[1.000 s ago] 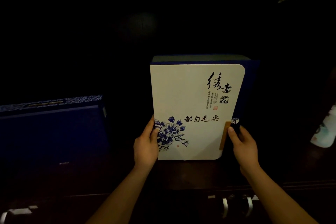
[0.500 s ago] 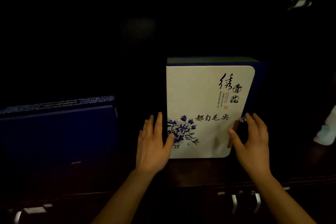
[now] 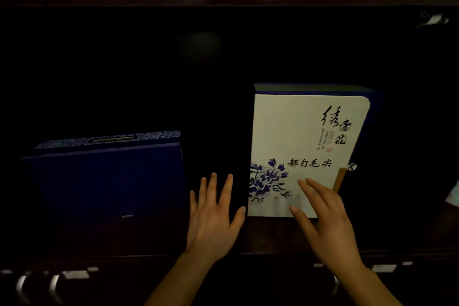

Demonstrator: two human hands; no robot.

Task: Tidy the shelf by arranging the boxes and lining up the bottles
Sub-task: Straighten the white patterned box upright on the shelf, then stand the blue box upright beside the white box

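White box (image 3: pixel 298 136) w/ blue flower print + black calligraphy stands upright on the shelf (image 3: pixel 268 236), right of centre, front face toward the camera. Blue spine/edges show along its top and right side; a tan strip w/ a small blue-white clasp sits at the right edge, approx mid-lower height.

Right hand (image 3: pixel 327 226) is in front of the box's lower right part, fingers (image 3: pixel 313 189) spread and loose, overlapping the white face. Nothing gripped. Can't tell if fingertips touch the face or hover just off it.

Left hand (image 3: pixel 213 221) is just left of the box, palm down, fingers spread wide, thumb tip near the box's lower left corner but apart from it. Empty, holding nothing. It sits in the dark gap between the two boxes.

Dark blue box (image 3: pixel 106 181) is on the same shelf, well left, lower than the white one, patterned top edge w/ a gold-ish label strip visible. Not touching the white box or either hand.

Far right edge: part of a pale bottle (image 3: pixel 453 194), mostly cut off. Shelf interior behind is very dark, no detail readable. Below the shelf lip, metal handles (image 3: pixel 22 285) glint at lower left.
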